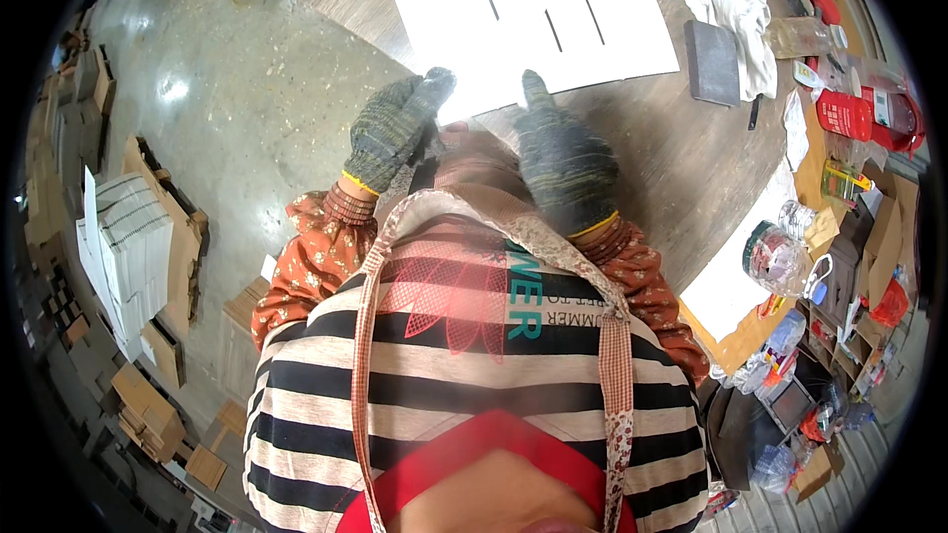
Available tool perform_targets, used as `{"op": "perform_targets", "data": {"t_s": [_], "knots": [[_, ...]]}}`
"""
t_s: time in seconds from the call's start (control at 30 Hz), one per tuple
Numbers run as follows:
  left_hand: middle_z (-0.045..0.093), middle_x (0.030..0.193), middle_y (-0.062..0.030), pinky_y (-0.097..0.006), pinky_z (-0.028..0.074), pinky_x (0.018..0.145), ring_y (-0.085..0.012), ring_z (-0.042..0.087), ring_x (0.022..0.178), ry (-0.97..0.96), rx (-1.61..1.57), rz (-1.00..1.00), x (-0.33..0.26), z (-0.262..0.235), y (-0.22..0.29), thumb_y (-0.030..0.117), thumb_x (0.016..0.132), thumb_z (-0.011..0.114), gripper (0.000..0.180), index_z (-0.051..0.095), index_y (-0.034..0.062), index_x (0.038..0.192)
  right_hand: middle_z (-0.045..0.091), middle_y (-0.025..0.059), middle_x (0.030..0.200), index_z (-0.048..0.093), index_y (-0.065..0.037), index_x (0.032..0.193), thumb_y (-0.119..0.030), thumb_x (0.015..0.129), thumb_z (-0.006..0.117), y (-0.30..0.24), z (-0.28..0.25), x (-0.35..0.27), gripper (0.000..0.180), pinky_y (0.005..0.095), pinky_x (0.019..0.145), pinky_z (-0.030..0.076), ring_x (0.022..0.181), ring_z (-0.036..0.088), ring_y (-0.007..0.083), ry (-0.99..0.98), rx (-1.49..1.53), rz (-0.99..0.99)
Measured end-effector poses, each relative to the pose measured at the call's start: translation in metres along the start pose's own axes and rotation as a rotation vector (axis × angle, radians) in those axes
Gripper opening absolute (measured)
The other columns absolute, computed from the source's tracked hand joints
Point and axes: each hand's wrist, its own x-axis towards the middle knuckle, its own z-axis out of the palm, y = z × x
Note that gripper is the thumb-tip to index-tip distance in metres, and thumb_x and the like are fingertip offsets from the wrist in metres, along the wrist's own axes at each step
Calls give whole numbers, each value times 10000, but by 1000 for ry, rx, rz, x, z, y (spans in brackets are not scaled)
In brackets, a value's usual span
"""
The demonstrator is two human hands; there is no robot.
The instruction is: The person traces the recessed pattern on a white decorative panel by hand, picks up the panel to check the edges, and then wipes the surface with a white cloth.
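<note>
Striped shirt (pixel 474 390) and red collar (pixel 499 454) sit nearest the camera at 6 o'clock, crossed by a patterned strap (pixel 363 365) that loops forward close to both wrists; if it hangs loose, it could catch on a cuff.

Fingers of the gloved left hand (pixel 387 130), at 11 o'clock, look closed on the near left corner of a white sheet (pixel 553 30). At 12 to 1 o'clock, the gloved right hand (pixel 570 166) lays one extended digit on the near edge; its other fingers are hidden, so I cannot tell whether they grip. With only the edge held, smooth knit gloves could slip, and an uneven pull could crease or bend the sheet along its dark, narrow lines.

The sheet spreads toward 12 o'clock over a wood-grain desk (pixel 681 163); its near left corner seems to reach past the desk's edge, so a lost hold there might let it droop toward the concrete floor (pixel 217 123) at 10 o'clock. Toward 2 o'clock a dark grey block (pixel 713 62) lies near the sheet's right side, beside white cloth (pixel 743 15) and a clear bottle (pixel 798 37). Swinging the sheet clockwise could knock these.
</note>
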Motion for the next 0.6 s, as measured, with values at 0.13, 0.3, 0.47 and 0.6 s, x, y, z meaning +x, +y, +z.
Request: {"op": "perform_targets", "data": {"t_s": [0.13,0.3,0.47,0.6], "knots": [[550,544,-13,-233,364,379,-88,469,399,-13,-101,-40,-2,-1,-1,470,913,623,435,646,37,874,638,154,1106,440,-32,1378,-161,941,495,2,-10,4,459,352,739,545,847,652,239,-13,-3,-12],[563,536,-27,-234,368,375,-93,477,387,-19,-76,-42,0,0,-1,479,916,615,456,641,25,879,625,167,1047,458,72,1304,-261,985,454,-7,-9,6,461,313,652,566,801,658,230,-92,-54,-134],[568,530,-34,-233,367,372,-101,481,380,-30,-117,-43,0,0,2,480,921,607,464,638,17,888,673,135,1015,350,-54,1452,-99,934,508,12,6,-1,543,375,699,550,835,655,242,68,125,-235],[571,535,-34,-232,368,374,-100,486,387,-39,-79,-9,0,-4,-4,489,917,607,468,641,22,904,679,104,1023,353,-25,1440,-168,965,471,-14,-35,4,510,362,710,551,884,663,238,7,78,7]]}}
